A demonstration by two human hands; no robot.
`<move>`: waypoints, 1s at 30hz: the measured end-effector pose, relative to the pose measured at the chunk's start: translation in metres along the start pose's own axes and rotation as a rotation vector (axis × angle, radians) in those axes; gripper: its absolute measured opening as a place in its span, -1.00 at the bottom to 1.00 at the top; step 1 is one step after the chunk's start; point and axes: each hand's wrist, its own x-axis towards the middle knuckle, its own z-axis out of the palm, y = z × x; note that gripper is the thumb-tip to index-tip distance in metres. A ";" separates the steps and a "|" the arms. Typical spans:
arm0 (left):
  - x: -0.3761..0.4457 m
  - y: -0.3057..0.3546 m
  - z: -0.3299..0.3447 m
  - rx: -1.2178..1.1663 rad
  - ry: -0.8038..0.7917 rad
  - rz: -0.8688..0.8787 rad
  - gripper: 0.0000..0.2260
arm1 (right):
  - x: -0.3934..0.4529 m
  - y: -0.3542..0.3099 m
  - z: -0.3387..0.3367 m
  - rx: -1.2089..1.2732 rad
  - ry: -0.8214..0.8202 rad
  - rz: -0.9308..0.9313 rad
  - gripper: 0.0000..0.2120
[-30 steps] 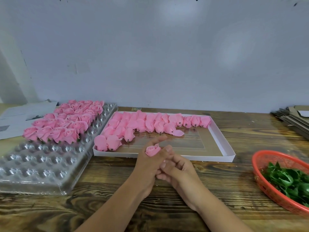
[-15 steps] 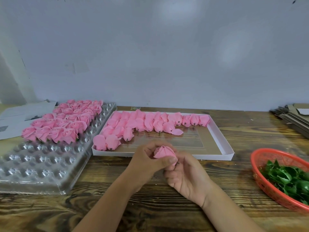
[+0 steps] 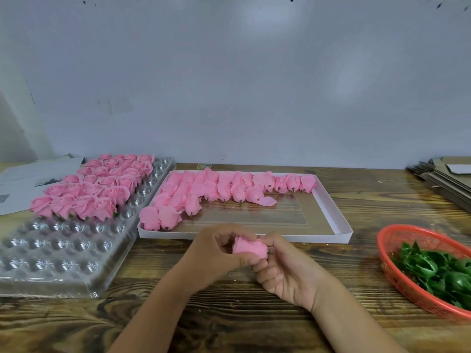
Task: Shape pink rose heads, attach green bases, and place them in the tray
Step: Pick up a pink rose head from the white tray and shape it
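You are gripping the rose head [image 3: 249, 247] in both hands [image 3: 219, 253], shaping it just before the white box [image 3: 339, 225], and a green base [image 3: 433, 266] from the basket comes next.

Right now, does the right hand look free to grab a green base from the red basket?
Probably not yet: the right hand pinches the pink rose head with the left hand. The path to the red basket looks unobstructed.

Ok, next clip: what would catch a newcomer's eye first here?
Mostly the pink: opened roses crowd the far end of the clear tray at left, and closed buds fill the white box's back. At centre both hands, left hand and right hand, grip one pink rose head; an orange basket of green bases sits right.
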 end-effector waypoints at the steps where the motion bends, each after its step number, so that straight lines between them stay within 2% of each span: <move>1: 0.000 -0.001 0.000 0.009 0.001 -0.006 -0.71 | -0.001 -0.001 0.001 -0.009 0.000 0.001 -0.72; 3: 0.001 -0.003 0.000 0.023 0.010 -0.013 -0.72 | -0.001 -0.001 0.001 -0.101 0.023 -0.024 -0.74; 5: 0.001 -0.005 0.001 0.009 0.039 -0.021 -0.72 | 0.000 0.001 0.002 -0.267 0.119 -0.100 -0.71; 8: 0.002 -0.007 0.002 -0.010 0.074 -0.037 -0.73 | 0.003 0.003 0.004 -0.402 0.270 -0.328 -0.65; 10: 0.003 -0.008 0.003 -0.020 0.091 -0.065 -0.73 | 0.001 0.003 0.004 -0.419 0.289 -0.478 -0.73; 13: 0.005 -0.011 0.002 -0.076 0.101 -0.116 -0.77 | -0.001 0.005 0.006 -0.523 0.313 -0.588 -0.78; 16: 0.004 -0.010 0.003 -0.104 0.103 -0.132 -0.75 | -0.002 0.006 0.008 -0.550 0.351 -0.631 -0.81; 21: 0.004 -0.011 0.004 -0.093 0.087 -0.127 -0.70 | -0.001 0.005 0.008 -0.411 0.354 -0.624 -0.82; 26: 0.003 -0.011 0.007 -0.061 0.019 -0.115 -0.56 | -0.001 0.005 0.006 -0.351 0.366 -0.591 -0.84; 30: 0.003 -0.011 0.008 -0.025 0.047 -0.055 -0.60 | 0.000 0.005 0.005 -0.343 0.341 -0.590 -0.85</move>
